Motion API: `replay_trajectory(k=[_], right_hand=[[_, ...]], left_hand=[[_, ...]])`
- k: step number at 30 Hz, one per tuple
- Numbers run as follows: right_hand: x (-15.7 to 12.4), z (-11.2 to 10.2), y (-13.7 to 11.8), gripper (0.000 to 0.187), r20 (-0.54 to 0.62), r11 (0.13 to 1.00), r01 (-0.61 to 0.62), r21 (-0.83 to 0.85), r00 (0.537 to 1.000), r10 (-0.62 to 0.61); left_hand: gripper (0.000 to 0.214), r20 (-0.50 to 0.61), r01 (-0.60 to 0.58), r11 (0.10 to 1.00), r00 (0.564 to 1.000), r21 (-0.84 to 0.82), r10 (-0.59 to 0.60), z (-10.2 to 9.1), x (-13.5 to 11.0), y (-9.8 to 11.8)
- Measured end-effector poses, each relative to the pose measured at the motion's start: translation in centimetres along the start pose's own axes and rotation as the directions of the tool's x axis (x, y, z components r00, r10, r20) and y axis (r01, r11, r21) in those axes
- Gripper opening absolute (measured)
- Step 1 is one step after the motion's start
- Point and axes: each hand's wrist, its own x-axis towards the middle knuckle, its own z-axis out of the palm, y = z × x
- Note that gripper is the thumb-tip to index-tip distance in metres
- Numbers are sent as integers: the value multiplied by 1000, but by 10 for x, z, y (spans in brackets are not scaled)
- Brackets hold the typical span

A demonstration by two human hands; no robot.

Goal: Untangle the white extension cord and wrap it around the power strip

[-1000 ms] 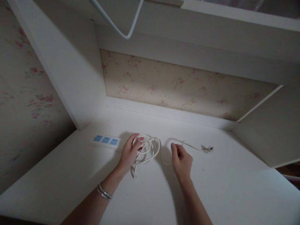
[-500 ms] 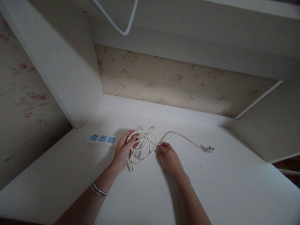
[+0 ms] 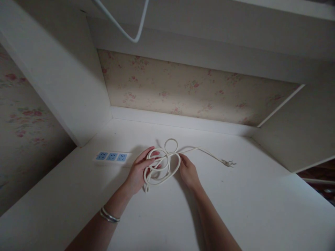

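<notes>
A cream power cord [image 3: 167,164] lies in loops on the white desk [image 3: 167,216]. My left hand [image 3: 140,170] grips the left side of the coil, fingers wrapped round several loops. My right hand [image 3: 188,171] is closed on the cord at the coil's right side. A small extra loop stands up behind the coil. From there the cord runs right to its plug [image 3: 229,162], which lies flat on the desk. A white power strip [image 3: 111,157] with blue sockets sits just left of my left hand. Silver bangles are on my left wrist.
The desk sits in an alcove with a white side panel [image 3: 78,87] on the left, a slanted white panel [image 3: 300,132] on the right and floral wallpaper [image 3: 183,87] at the back. A white shelf and a bent white wire [image 3: 131,36] hang overhead.
My right hand has moved left along the cord and brought it against the coil, adding a loop. The plug end has slid slightly left. My left hand kept its grip.
</notes>
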Motion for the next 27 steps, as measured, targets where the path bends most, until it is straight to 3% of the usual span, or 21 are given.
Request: replay_trajectory(k=[4, 9, 14, 18, 21, 25, 27], right_hand=[[3, 1, -2, 47, -13, 978, -101, 184, 994, 105], [-1, 5, -11, 52, 12, 924, -146, 355, 988, 151], [-5, 7, -19, 47, 17, 922, -120, 369, 992, 122], [-4, 9, -18, 43, 1, 916, -107, 386, 993, 116], [-3, 11, -16, 42, 6, 919, -92, 383, 995, 97], [-5, 13, -17, 43, 17, 908, -79, 411, 997, 79], [-7, 14, -19, 45, 17, 900, -77, 428, 997, 77]], left_hand=[[55, -25, -20, 999, 999, 27, 20, -2, 2, -1], [58, -66, -30, 997, 997, 77, 36, 1, 3, -3], [50, -38, -91, 962, 994, 258, 105, -1, 5, -8], [33, -120, -72, 891, 983, 447, 140, -6, 10, -14], [35, -127, -83, 886, 979, 456, 157, -6, 10, -16], [53, -127, -141, 902, 970, 408, 209, -3, 9, -16], [47, -122, -151, 879, 966, 452, 228, -3, 9, -16]])
